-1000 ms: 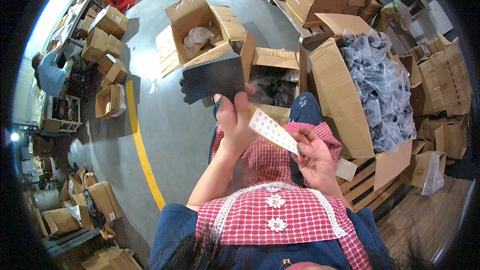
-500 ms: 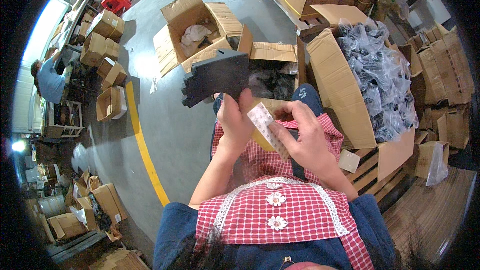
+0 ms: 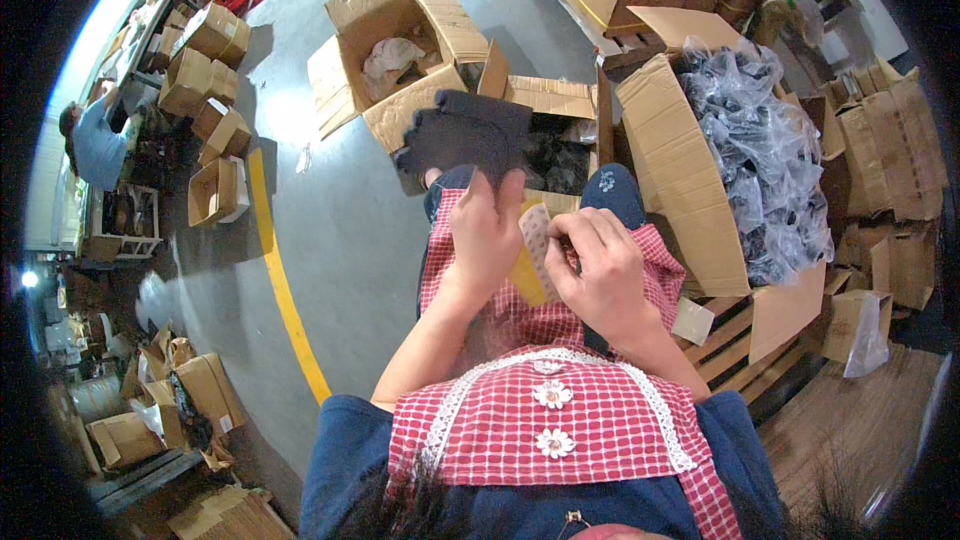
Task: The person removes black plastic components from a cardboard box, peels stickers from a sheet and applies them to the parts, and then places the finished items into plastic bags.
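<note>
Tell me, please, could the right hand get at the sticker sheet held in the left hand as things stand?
Probably yes: the right hand already sits against the sticker sheet, which the left hand holds along with a dark cloth. Nothing lies between them.

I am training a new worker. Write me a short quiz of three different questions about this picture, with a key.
1. True or false: the left hand holds a dark fabric piece.
2. What does the right hand touch? A) red crate B) pale sticker sheet C) plastic bag
3. Fill in: the line painted on the floor is ____.

Key: 1 true; 2 B; 3 yellow
</note>
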### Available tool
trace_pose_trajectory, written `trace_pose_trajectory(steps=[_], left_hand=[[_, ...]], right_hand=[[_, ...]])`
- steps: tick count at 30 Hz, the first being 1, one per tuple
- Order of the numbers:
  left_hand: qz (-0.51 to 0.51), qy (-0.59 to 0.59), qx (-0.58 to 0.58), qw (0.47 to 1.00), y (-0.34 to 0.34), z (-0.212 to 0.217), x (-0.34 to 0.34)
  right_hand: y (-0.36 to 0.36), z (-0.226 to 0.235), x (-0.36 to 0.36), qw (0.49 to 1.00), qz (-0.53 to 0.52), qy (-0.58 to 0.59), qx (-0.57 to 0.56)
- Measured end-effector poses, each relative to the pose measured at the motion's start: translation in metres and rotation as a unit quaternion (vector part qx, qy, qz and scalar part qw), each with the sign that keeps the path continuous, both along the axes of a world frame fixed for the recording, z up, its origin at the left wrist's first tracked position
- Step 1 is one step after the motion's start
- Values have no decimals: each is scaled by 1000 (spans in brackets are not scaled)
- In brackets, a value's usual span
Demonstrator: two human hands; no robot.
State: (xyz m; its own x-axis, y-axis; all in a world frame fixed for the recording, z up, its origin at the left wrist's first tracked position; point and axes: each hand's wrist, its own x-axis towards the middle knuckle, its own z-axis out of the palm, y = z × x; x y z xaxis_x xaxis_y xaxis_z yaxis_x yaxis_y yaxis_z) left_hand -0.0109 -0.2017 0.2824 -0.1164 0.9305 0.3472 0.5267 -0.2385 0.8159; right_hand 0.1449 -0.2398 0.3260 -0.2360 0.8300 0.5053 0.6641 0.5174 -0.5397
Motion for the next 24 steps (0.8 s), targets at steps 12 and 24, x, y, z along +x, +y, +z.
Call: trace_pose_trajectory(steps=[12, 24], left_hand=[[-154, -329, -359, 860, 8, 25, -30], [-199, -202, -455, 844, -5, 63, -30]], right_hand=[[38, 68, 50, 929, 116, 137, -323], [58, 38, 53, 946, 78, 25, -312]])
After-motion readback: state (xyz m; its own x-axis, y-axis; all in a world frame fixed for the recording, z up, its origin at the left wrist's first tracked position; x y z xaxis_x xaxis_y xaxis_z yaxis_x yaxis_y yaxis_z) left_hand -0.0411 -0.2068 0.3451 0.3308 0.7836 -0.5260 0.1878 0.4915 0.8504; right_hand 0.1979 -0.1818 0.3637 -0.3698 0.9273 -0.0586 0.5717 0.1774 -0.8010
